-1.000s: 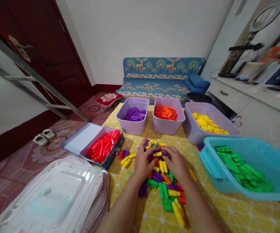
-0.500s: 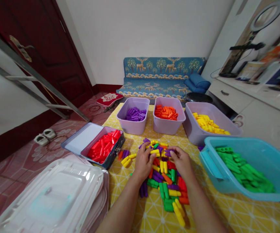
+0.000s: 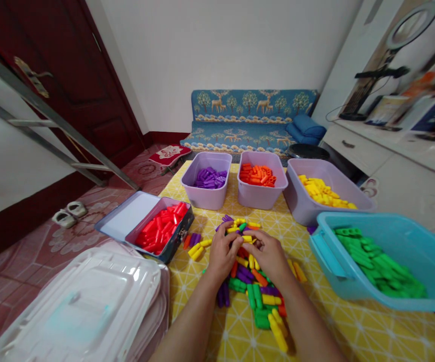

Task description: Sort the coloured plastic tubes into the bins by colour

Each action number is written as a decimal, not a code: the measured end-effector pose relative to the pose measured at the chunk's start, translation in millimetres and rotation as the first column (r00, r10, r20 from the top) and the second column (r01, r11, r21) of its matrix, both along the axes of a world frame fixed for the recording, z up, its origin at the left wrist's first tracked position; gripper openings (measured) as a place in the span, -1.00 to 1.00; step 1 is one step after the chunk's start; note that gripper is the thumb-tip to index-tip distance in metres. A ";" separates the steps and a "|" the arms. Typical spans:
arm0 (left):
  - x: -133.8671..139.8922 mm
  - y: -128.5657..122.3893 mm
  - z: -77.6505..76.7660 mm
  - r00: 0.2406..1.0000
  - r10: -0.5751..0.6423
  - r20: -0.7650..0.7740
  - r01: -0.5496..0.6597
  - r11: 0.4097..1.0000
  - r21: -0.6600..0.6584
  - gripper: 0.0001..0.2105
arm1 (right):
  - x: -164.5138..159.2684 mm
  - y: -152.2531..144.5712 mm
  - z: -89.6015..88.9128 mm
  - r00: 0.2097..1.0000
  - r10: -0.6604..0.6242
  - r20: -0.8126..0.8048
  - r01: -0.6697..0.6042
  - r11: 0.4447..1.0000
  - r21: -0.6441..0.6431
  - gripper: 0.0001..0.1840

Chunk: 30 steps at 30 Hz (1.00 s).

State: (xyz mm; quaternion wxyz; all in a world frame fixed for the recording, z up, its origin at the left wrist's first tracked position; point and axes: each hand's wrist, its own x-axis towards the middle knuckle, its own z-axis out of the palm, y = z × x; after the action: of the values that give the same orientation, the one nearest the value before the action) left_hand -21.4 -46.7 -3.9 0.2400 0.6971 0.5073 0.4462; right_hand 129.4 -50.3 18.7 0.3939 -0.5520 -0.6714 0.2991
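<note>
Mixed double-tube plastic building blocks lie in a loose pile, with green blocks (image 3: pixel 255 296) and yellow blocks (image 3: pixel 277 329) at its near end. Above the pile's far part, my left hand (image 3: pixel 223 251) is closed, fingers curled and thumb pointing right. My right hand (image 3: pixel 270 254) is closed opposite it, its fingertips meeting a yellow block (image 3: pixel 247 239) between the two hands. Both hands appear to grip that block; the fingertips partly cover it. Purple blocks (image 3: pixel 224 294) lie beside my left wrist, and the right forearm hides red blocks.
Lilac bins hold purple (image 3: pixel 210 178), orange (image 3: pixel 258 176) and yellow blocks (image 3: pixel 323 191) at the back. A turquoise bin (image 3: pixel 326 261) with green blocks stands right. To the left are an open case (image 3: pixel 181 234) of red blocks and stacked lids (image 3: pixel 89 301).
My right hand has moved left, from a purple block to the yellow block by my left hand. Yellow and orange blocks right of my right wrist are now uncovered. My left hand stays nearly still.
</note>
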 end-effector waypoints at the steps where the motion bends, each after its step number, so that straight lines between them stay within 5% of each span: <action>1: 0.1 0.1 -0.1 1.000 0.004 0.012 -0.004 1.000 -0.003 -0.76 | 2.2 0.3 0.1 1.000 -0.016 -0.019 0.016 1.000 -0.016 -0.71; 4: 0.6 0.0 -0.5 0.999 0.019 0.042 -0.018 1.000 -0.016 -0.82 | 14.3 1.0 5.1 0.994 -0.048 -0.098 0.038 0.995 -0.095 -0.71; 9: 1.1 -0.1 -0.8 0.999 0.015 0.046 -0.015 1.000 -0.018 -0.91 | 36.0 -0.5 21.6 0.985 0.068 -0.160 -0.103 0.969 -0.225 -0.79; 11: 1.0 0.2 -1.1 0.999 0.015 0.040 -0.015 1.000 -0.012 -0.90 | 39.8 0.1 29.0 0.950 -0.036 -0.310 -0.033 0.976 -0.216 -0.76; 13: 1.1 0.3 -1.1 0.999 0.018 0.029 -0.018 1.000 -0.013 -0.90 | 40.2 1.8 36.9 0.800 -0.183 -0.571 0.139 0.983 -0.121 -0.66; 15: 1.3 0.1 -0.7 1.000 0.020 0.020 -0.020 1.000 -0.022 -0.90 | 38.8 3.9 43.3 0.609 -0.188 -0.771 0.292 0.956 -0.003 -0.58; 17: 1.6 -0.2 0.1 1.000 0.023 0.019 -0.022 0.999 -0.034 -0.90 | 37.0 6.0 44.5 0.552 -0.133 -0.823 0.318 0.946 0.060 -0.55; 20: 1.7 -0.7 0.7 1.000 0.023 0.016 -0.022 0.999 -0.039 -0.89 | 35.8 10.1 32.0 0.671 -0.195 -0.715 0.300 0.954 0.021 -0.56; 24: 1.3 -1.0 0.1 1.000 0.019 0.007 -0.019 0.999 -0.029 -0.87 | 36.3 19.2 -1.3 0.939 -0.216 -0.269 0.244 0.967 0.075 -0.49; 30: 1.2 -1.2 -0.2 1.000 0.020 0.010 -0.020 1.000 -0.012 -0.88 | 32.3 26.1 -34.0 0.972 -0.118 0.204 0.101 0.991 0.090 -0.22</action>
State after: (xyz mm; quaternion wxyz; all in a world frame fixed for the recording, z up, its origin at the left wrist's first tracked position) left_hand -20.2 -47.9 -4.2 0.2421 0.6884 0.5157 0.4490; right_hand 161.6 -24.2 -15.3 0.3586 -0.6005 -0.6888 0.1904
